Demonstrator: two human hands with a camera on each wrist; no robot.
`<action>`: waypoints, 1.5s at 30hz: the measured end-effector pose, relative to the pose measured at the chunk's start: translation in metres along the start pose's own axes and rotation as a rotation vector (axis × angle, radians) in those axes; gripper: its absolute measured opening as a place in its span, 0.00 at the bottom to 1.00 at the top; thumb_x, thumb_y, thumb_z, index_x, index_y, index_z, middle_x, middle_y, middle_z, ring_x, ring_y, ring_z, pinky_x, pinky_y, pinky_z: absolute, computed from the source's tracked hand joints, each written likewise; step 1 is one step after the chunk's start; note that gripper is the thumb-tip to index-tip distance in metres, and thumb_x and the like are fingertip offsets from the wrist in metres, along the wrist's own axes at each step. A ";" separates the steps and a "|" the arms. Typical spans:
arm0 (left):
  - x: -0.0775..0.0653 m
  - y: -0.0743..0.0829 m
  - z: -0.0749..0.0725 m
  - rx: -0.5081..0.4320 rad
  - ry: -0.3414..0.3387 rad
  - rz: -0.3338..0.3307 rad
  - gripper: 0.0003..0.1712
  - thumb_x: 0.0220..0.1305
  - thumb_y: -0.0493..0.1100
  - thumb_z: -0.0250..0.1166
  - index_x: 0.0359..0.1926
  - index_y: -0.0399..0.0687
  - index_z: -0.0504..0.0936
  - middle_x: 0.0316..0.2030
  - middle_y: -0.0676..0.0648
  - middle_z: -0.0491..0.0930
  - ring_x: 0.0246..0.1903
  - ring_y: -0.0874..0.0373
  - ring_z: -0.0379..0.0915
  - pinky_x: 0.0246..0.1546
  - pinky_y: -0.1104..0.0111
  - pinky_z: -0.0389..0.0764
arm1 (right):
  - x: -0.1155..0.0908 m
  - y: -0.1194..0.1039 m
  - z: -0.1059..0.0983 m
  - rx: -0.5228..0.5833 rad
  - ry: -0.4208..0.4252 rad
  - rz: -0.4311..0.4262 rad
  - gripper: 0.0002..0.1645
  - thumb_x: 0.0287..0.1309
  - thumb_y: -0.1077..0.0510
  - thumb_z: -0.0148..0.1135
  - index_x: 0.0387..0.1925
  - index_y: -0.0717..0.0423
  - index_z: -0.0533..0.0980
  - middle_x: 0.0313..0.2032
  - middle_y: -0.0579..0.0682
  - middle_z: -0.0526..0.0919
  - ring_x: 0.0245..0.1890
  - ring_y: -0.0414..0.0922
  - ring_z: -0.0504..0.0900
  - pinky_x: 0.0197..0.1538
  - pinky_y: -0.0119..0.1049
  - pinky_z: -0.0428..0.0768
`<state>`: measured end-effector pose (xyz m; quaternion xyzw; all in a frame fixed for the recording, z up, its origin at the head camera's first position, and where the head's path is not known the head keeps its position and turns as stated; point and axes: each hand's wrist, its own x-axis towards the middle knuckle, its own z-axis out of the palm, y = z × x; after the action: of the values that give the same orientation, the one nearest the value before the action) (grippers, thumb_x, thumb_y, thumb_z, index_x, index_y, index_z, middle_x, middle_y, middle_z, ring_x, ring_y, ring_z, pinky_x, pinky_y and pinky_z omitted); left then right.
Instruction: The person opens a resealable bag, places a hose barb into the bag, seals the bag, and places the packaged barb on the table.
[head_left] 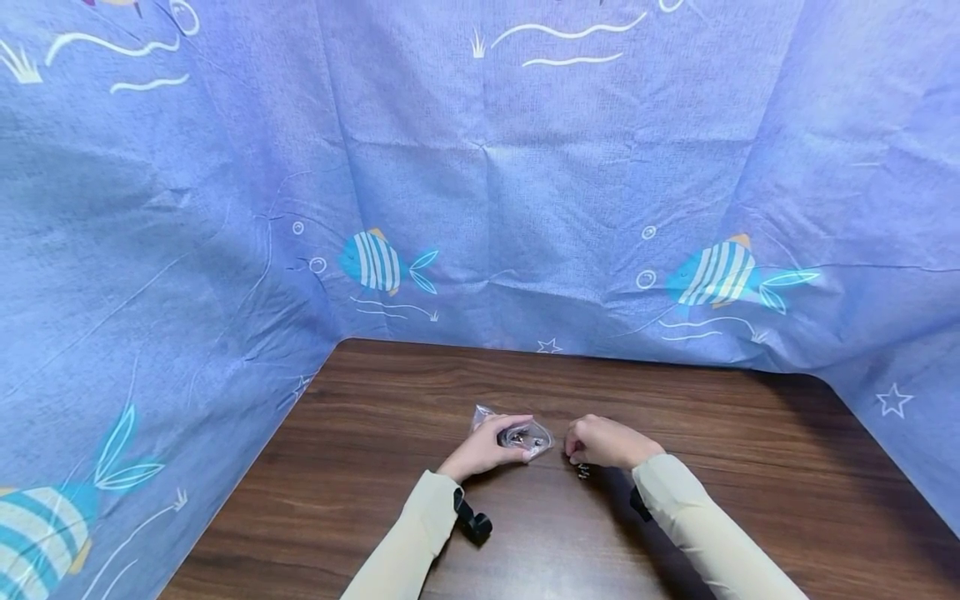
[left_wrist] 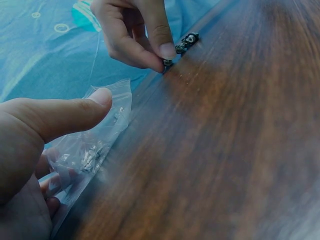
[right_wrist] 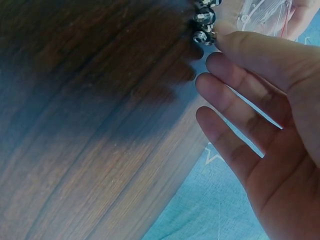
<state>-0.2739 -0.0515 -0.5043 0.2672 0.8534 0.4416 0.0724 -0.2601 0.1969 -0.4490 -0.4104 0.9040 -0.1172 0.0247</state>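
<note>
My left hand point(head_left: 486, 446) curls round a clear zip bag point(left_wrist: 112, 107), fingers behind it and thumb at its near side. Small silvery pieces point(left_wrist: 91, 159) lie inside the bag. To its right, my right hand point(head_left: 606, 442) is low over the table, pinching a small black-and-silver piece point(left_wrist: 168, 62) between thumb and forefinger. More shiny round pieces point(left_wrist: 188, 42) of the same look sit in a short row right beside those fingertips. In the right wrist view the row of pieces point(right_wrist: 203, 19) shows at the thumb tip, and the other fingers are spread loosely.
A dark wood-grain table point(head_left: 375, 500) lies under both hands. Blue cloth point(head_left: 487, 183) printed with fish hangs behind the table and along its sides. Black straps with a camera point(head_left: 474, 523) are on the wrists, below the pale sleeves point(head_left: 408, 533).
</note>
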 end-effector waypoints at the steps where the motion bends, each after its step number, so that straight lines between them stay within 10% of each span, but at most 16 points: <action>1: 0.000 0.000 0.000 -0.001 0.002 0.004 0.34 0.56 0.50 0.71 0.64 0.54 0.73 0.61 0.51 0.75 0.62 0.52 0.65 0.63 0.56 0.65 | 0.000 0.000 0.000 0.005 -0.002 0.009 0.05 0.47 0.65 0.70 0.24 0.52 0.83 0.27 0.41 0.83 0.27 0.31 0.76 0.32 0.27 0.77; 45: 0.002 -0.003 0.000 0.013 0.021 0.055 0.34 0.55 0.49 0.72 0.63 0.52 0.74 0.58 0.49 0.77 0.59 0.52 0.68 0.61 0.60 0.67 | 0.016 -0.002 -0.012 -0.007 0.041 -0.020 0.07 0.55 0.62 0.67 0.23 0.52 0.80 0.24 0.39 0.77 0.24 0.29 0.70 0.29 0.24 0.73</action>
<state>-0.2765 -0.0522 -0.5065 0.2867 0.8493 0.4406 0.0496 -0.2705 0.1858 -0.4362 -0.4171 0.9005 -0.1227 0.0038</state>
